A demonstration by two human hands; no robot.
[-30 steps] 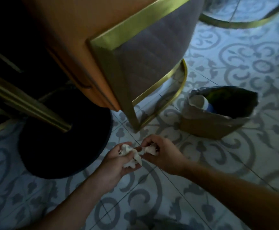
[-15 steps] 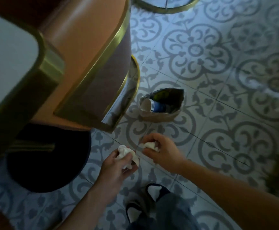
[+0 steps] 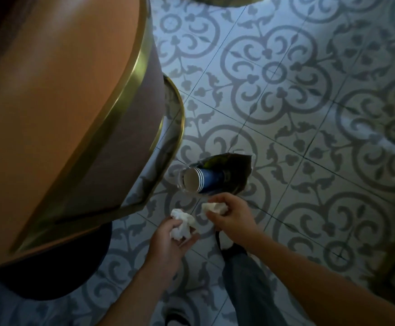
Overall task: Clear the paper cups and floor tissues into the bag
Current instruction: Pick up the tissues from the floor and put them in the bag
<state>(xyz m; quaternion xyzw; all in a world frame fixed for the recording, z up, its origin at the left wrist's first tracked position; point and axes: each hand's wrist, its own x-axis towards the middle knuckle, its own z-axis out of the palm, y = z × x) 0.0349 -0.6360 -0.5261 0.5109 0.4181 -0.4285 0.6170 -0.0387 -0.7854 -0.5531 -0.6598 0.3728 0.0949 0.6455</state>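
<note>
While we hold one crumpled tissue (image 3: 181, 222) in our left hand (image 3: 168, 243) and another tissue (image 3: 215, 207) clamped in our right hand (image 3: 231, 220), the bag (image 3: 236, 170) at frame centre is crowded by paper cups (image 3: 202, 181); tissues could bounce out onto the floor (image 3: 309, 137).

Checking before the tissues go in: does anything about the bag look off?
The paper cups lie sideways, their open rims poking out of the bag mouth, crowding it. Otherwise nothing stands out.
</note>
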